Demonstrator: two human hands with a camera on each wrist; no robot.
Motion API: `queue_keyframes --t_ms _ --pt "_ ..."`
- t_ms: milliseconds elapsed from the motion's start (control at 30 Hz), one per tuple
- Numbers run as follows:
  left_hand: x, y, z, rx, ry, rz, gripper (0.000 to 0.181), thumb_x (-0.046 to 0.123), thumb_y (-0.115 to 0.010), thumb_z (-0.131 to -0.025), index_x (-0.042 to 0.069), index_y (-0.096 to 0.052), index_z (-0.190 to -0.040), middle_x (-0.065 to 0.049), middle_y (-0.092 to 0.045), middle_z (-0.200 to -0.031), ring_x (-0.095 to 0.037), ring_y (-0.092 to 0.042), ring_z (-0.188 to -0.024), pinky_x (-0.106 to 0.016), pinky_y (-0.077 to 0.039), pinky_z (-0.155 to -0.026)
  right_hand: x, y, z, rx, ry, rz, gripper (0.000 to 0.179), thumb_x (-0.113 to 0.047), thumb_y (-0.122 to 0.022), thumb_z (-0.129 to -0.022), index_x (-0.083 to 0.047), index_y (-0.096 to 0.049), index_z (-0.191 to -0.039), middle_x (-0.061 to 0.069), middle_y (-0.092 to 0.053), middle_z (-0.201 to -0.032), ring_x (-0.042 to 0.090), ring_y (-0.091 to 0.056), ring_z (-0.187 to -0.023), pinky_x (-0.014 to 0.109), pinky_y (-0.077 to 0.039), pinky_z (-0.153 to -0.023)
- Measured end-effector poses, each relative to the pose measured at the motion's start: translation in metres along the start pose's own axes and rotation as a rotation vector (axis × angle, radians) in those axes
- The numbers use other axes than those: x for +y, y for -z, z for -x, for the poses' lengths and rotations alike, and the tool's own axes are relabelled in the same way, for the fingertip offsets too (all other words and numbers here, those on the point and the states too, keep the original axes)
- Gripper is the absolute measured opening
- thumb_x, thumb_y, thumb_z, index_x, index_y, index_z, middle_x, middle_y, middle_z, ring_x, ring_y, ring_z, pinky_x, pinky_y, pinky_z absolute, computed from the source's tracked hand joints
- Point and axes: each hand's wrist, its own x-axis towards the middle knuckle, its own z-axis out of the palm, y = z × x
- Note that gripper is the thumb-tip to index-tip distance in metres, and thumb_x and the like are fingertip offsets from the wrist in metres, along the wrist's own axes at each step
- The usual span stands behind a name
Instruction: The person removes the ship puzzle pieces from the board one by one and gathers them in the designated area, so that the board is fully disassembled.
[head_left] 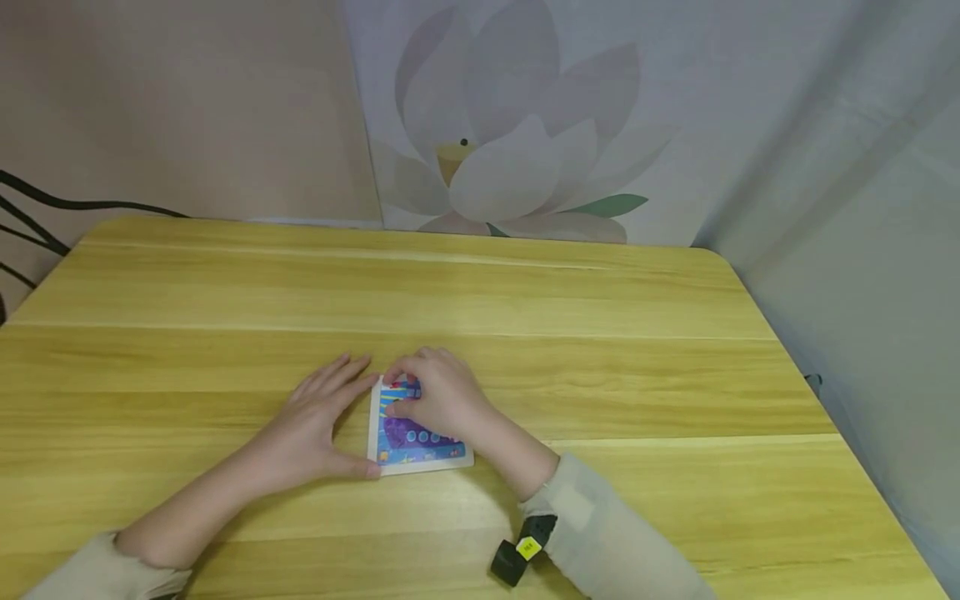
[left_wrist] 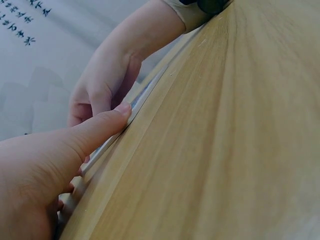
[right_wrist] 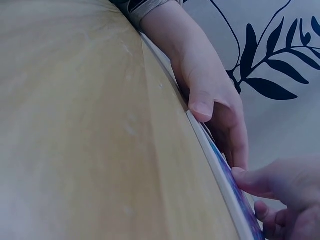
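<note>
A flat square picture board [head_left: 423,456] with a white border and a blue and purple printed picture lies on the table. Along its left side is my left hand [head_left: 311,429], fingers extended, with the thumb touching the lower left corner and a fingertip near the upper left one. My right hand [head_left: 442,396] is over the board's upper part, its fingers bent and its thumb apart from the index fingertip. In the right wrist view, the right thumb [right_wrist: 242,177] touches the board's surface [right_wrist: 220,160]. Whether anything small is between those fingers is hidden.
The wood-grain table [head_left: 637,375] reaches back to a wall hanging [head_left: 510,108] with a large flower print. Dark cables [head_left: 97,202] run past the table's far left corner. A black device [head_left: 517,552] with a yellow tag is strapped at the right wrist.
</note>
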Motion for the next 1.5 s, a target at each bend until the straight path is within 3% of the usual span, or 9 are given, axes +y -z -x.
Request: queue_keyframes --t_ms 300,600,1500 --pt "0.0014 -0.0002 0.0012 0.002 0.0 -0.003 0.118 0.069 -0.076 -0.059 0.003 -0.034 -0.147 -0.014 -0.016 -0.158 -0.036 -0.004 -0.143 -0.063 -0.003 -0.109 -0.0053 0.0007 0.0008 -0.032 -0.04 0.034 0.03 -0.033 -0.074 -0.085 -0.022 -0.067 -0.112 -0.007 -0.06 -0.105 0.012 -0.049 -0.096 0.031 -0.039 -0.086" --pt "0.0021 0.0018 0.0012 0.0 0.005 -0.006 0.118 0.068 -0.076 -0.059 0.003 -0.033 -0.147 -0.013 -0.015 -0.158 -0.036 -0.004 -0.143 -0.061 -0.003 -0.11 -0.0074 0.0 0.0002 -0.029 -0.058 0.022 0.03 -0.032 -0.073 -0.085 -0.021 -0.066 -0.112 -0.009 -0.058 -0.102 0.011 -0.047 -0.096 0.029 -0.036 -0.083" --pt "0.0038 0.0042 0.0 0.002 0.005 0.002 0.118 0.071 -0.073 -0.06 0.002 -0.034 -0.147 -0.014 -0.015 -0.157 -0.038 -0.004 -0.143 -0.065 -0.003 -0.108 -0.0041 -0.0064 0.0043 0.076 -0.072 -0.105 0.036 -0.028 -0.076 -0.083 -0.017 -0.067 -0.115 -0.005 -0.061 -0.111 0.014 -0.05 -0.107 0.034 -0.034 -0.093"
